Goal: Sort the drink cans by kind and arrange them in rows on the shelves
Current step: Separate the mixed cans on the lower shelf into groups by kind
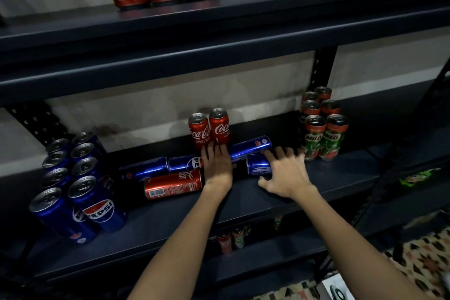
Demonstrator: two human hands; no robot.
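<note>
So the loose cans (174,184) are lying on their sides mid-shelf (243,204), near the back edge. Left hand (216,165) rests flat over them, fingers straight, touching two upright Cokes (209,129). Right hand (283,173) curls around a fallen Pepsi (258,167). Pepsi rows (73,178) stand left, Milos (321,126) right.

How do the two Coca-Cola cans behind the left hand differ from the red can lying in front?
The two Coca-Cola cans stand upright at the back, logos facing out; the red can lies on its side nearer the front, barcode showing. Both are red, on the same shelf.
</note>
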